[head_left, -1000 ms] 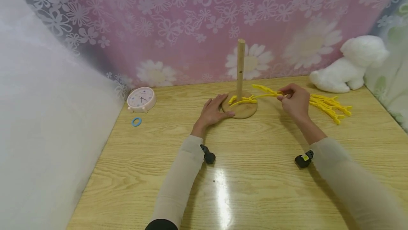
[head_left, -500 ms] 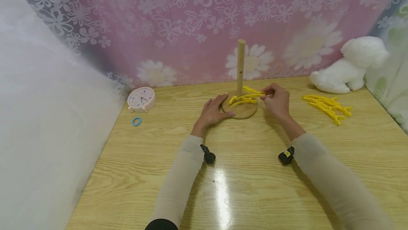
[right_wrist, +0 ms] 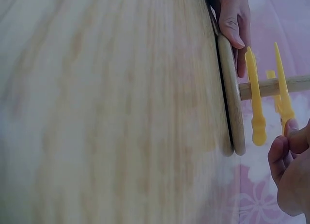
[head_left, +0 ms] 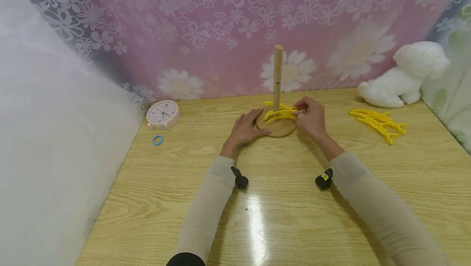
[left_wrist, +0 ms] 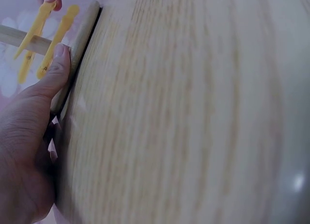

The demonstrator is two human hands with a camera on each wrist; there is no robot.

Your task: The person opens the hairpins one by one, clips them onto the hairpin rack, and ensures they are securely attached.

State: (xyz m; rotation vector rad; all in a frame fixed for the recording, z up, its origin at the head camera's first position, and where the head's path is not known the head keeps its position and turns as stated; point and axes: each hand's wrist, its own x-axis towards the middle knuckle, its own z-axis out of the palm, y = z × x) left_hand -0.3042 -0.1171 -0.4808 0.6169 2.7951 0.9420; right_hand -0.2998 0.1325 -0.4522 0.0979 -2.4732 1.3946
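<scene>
A round wooden base (head_left: 282, 131) carries an upright wooden post (head_left: 277, 69). My left hand (head_left: 245, 130) rests at the base's left edge, its fingers spread along the rim and the thumb lying over the front. Between thumb and fingertips, my right hand (head_left: 312, 116) pinches the handle end of a yellow hair clip (right_wrist: 282, 79) just right of the post. The clip's jaws are spread, with one prong in front of the post and the other behind. Lower down, close over the base, a second yellow hair clip (right_wrist: 256, 103) crosses the post.
Several more yellow hair clips (head_left: 377, 122) lie in a pile at the right. Behind them sits a white plush dog (head_left: 408, 73). At the left are a pink alarm clock (head_left: 163, 115) and a blue ring (head_left: 157, 140). A floral curtain (head_left: 220, 32) hangs along the table's back edge.
My right hand has moved left from beside the pile to the post, bringing its hair clip so the prongs pass either side of the post. The left hand has stayed on the base.
</scene>
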